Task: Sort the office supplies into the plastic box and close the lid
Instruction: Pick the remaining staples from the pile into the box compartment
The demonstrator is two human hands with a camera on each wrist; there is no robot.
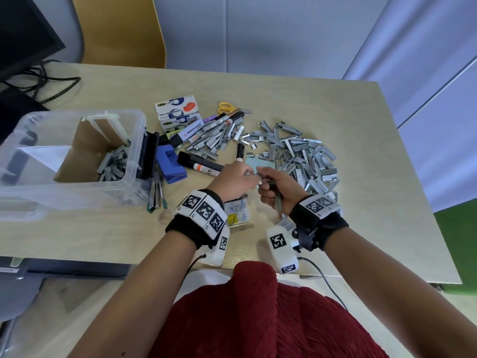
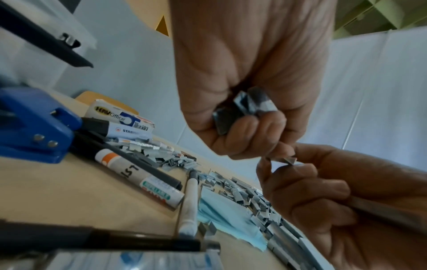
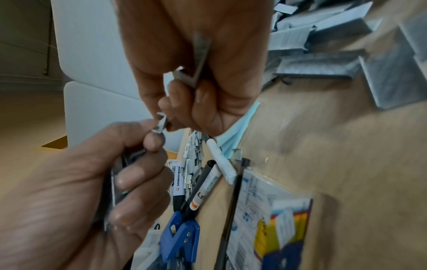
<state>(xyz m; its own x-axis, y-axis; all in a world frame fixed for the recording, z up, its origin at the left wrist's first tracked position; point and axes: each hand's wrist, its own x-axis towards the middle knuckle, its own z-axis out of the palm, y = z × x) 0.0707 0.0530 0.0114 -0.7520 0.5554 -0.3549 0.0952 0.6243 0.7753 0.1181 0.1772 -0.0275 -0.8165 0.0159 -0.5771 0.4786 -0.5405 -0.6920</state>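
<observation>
Pale wood desk (image 1: 348,202) stands against grey partition panels (image 1: 258,34), with a yellow chair (image 1: 121,29) behind it and a monitor (image 1: 23,40) at its far left corner. Both hands meet above the desk's middle, the left hand (image 1: 232,183) and the right hand (image 1: 277,188) each clenched round staple strips (image 2: 245,107) and together pinching one short strip (image 2: 283,159). Loose staples (image 1: 296,151) spread to the right, markers (image 1: 201,164) lie centre, and the plastic box (image 1: 74,156) sits lidless at left.
</observation>
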